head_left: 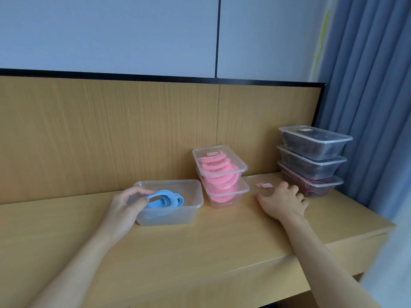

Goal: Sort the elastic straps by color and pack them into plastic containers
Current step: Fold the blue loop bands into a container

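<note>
An open clear plastic container sits on the wooden table and holds light blue elastic straps. My left hand pinches a blue strap at the container's left rim. To the right, two lidded containers of pink straps are stacked. My right hand rests with spread fingers on a clear lid lying flat on the table; the lid carries small red-edged labels.
Three lidded containers with dark straps are stacked at the back right, next to a blue curtain. A wooden back panel runs behind the table. The table's front edge is near me.
</note>
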Tool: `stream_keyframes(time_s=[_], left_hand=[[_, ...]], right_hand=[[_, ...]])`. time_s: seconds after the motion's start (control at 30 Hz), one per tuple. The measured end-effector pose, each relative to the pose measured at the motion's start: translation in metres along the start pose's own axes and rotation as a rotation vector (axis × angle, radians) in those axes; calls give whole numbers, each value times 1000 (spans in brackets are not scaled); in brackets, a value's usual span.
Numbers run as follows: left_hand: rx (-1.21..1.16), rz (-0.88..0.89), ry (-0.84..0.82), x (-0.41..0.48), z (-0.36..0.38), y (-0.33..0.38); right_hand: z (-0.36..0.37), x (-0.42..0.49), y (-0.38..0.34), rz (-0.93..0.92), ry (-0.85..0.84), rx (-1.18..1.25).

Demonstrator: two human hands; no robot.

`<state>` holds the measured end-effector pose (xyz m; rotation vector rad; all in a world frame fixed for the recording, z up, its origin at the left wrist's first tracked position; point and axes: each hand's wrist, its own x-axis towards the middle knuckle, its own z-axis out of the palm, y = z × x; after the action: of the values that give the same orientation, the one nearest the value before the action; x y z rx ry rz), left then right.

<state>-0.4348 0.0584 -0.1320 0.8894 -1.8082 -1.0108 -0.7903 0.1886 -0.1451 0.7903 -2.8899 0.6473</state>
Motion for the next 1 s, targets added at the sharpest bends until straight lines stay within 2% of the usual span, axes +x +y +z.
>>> stream_keyframes(time_s=[0.23,0.43,0.67,0.9,1.0], left_hand=[[-42,6,13,-1,0,-1],[-64,-2,29,1,1,-4],[-111,-48,25,2,0,-8],[-143,-93,26,1,-5,-3],[-154,-110,23,2,-8,0]], right_hand=[[-5,-10,-4,18,153,226],[-15,-22,-14,-140,364,461],[-30,-52,-30,-481,530,768],[-26,-107,-77,-889,470,825],[-24,-126,-97,-1021,393,840]])
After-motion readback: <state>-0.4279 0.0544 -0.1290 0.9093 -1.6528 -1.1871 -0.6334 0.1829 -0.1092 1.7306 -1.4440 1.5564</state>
